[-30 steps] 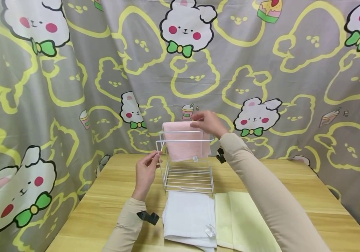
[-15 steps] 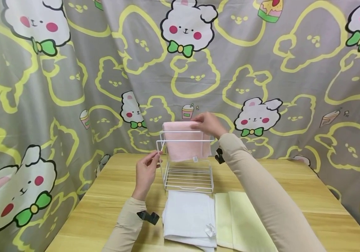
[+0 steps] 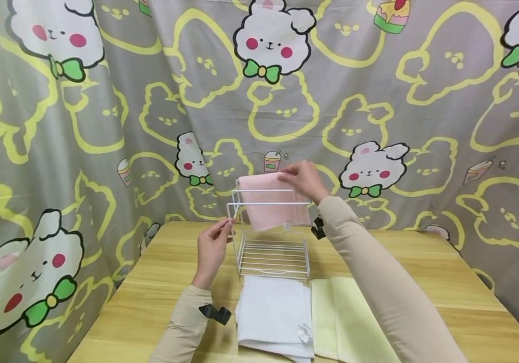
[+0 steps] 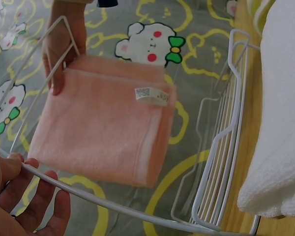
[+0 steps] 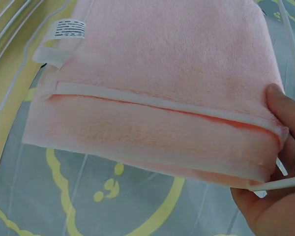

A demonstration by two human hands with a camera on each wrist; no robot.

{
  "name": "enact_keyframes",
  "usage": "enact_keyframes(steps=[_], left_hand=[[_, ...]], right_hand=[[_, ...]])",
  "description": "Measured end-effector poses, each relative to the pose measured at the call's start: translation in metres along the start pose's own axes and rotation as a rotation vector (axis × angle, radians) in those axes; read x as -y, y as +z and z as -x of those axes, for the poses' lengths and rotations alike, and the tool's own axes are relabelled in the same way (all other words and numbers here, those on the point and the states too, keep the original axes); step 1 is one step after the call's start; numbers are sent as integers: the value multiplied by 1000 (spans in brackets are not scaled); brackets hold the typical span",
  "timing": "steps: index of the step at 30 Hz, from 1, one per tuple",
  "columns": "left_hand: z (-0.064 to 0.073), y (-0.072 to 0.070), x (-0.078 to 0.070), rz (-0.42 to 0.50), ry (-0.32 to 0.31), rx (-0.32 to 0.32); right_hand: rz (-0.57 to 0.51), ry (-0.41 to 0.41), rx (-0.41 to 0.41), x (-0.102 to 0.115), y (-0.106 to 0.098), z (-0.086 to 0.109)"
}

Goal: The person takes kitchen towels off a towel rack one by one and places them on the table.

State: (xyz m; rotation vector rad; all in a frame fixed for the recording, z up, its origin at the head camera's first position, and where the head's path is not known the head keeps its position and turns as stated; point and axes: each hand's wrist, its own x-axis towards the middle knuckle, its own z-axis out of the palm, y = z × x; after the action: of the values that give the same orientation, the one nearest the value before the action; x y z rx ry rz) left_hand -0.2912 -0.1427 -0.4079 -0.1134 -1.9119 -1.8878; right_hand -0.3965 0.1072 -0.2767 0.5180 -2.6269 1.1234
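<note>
A folded pink towel (image 3: 268,209) hangs over the rear top bar of a white wire rack (image 3: 268,203). My right hand (image 3: 304,180) pinches the towel's upper right part, thumb on the near face in the right wrist view. A white care label (image 4: 151,96) shows near the towel's lower corner. On the rack's left side, my left hand (image 3: 213,247) holds the upright wire between thumb and fingers. The left wrist view shows those curled fingers (image 4: 39,196) at the white wire.
In front of the rack lies a folded white towel (image 3: 273,312), with a folded yellow towel (image 3: 354,312) to its right under the right forearm. A patterned curtain (image 3: 377,101) hangs close behind the wooden table (image 3: 150,297).
The pink towel has shifted slightly right, and its lower edge hangs more slanted. My right hand has moved slightly right with it. The left hand keeps its hold on the rack.
</note>
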Motion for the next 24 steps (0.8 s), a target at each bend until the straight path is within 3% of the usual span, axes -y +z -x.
enact_keyframes(steps=[24], left_hand=[[1,1,0,-1,1,-1]], right_hand=[[-51,-75,-136,16,-30,21]])
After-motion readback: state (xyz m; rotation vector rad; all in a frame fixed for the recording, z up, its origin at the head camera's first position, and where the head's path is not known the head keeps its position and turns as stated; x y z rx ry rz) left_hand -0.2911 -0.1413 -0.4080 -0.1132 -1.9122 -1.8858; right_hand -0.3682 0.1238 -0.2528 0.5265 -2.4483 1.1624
